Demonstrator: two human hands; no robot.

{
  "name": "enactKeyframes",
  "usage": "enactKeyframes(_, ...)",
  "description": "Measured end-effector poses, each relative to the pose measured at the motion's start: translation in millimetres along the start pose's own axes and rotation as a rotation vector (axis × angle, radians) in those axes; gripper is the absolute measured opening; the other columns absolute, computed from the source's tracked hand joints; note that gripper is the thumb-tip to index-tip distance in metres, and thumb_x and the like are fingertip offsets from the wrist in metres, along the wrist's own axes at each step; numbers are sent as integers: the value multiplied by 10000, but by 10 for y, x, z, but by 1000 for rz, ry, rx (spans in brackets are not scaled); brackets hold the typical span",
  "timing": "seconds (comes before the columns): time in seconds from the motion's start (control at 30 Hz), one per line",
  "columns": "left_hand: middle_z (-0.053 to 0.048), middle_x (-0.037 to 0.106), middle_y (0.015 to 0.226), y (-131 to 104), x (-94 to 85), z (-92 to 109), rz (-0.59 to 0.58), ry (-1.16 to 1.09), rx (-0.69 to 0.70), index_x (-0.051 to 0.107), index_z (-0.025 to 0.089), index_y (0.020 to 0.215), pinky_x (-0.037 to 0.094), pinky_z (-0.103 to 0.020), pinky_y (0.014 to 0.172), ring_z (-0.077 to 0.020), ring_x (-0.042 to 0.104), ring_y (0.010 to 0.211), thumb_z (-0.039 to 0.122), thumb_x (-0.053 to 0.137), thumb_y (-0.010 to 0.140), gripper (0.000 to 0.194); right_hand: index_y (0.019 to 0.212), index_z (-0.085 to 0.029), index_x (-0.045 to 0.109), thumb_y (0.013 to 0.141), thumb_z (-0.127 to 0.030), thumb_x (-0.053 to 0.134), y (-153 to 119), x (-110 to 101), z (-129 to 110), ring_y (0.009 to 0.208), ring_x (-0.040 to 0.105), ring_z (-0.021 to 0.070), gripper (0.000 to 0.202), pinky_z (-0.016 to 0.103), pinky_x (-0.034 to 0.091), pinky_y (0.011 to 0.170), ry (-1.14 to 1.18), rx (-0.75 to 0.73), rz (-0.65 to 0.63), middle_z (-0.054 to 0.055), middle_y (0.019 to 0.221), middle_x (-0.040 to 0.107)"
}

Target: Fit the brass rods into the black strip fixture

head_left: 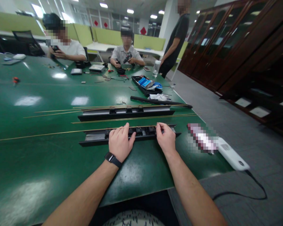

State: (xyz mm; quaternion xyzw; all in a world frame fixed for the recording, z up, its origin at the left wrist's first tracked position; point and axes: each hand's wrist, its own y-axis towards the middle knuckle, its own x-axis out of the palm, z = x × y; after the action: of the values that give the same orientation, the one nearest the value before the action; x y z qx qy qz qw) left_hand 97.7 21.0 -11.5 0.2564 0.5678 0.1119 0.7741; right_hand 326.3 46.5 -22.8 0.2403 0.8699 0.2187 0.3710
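My left hand (121,142), with a black band on its wrist, rests on the nearer black channel (94,142), thumb and fingers apart. At the channel's right part, my right hand (165,138) pinches the end of a thin brass rod (61,132), which runs along the channel and far out to the left. Black blocks (138,131) sit inside the channel between my hands. Behind it lies a second black channel (99,116) with more thin rods (54,111) over it. Another pair of rods (132,119) lies between the two channels.
Beyond the channels are a black tube (160,102), white gloves (159,97) and a black tray (145,91) with blue packets. A blurred pink object (201,137) and a white corded device (233,154) are at right. Two people sit across the table (37,163); another stands behind.
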Motion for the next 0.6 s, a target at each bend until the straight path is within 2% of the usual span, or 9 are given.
enactKeyframes(0.1, -184, 776, 1160, 1, -10, 7, -5, 5, -3, 620, 89, 1406, 431, -474, 978, -332, 706, 1134, 459, 492, 1047, 530, 1029, -217, 767, 1022, -409, 538, 0, -4, 2, 884, 736, 250, 299, 371, 540, 870, -10, 7, -6, 67, 937, 806)
enactKeyframes(0.37, -188, 773, 1178, 0, -10, 5, -7, -6, -3, 619, 104, 1406, 430, -477, 974, -336, 699, 1147, 457, 473, 1048, 523, 1058, -230, 788, 1028, -376, 533, -10, -17, -45, 972, 741, 255, 296, 395, 560, 934, -11, -83, -66, 82, 1041, 810)
enactKeyframes(0.6, -184, 774, 1165, -3, -3, -4, -7, 4, 0, 617, 103, 1406, 426, -469, 975, -331, 700, 1141, 462, 481, 1048, 525, 1118, -210, 784, 1029, -388, 537, -6, -20, -42, 952, 745, 252, 317, 393, 562, 932, 2, -59, -36, 86, 1029, 813)
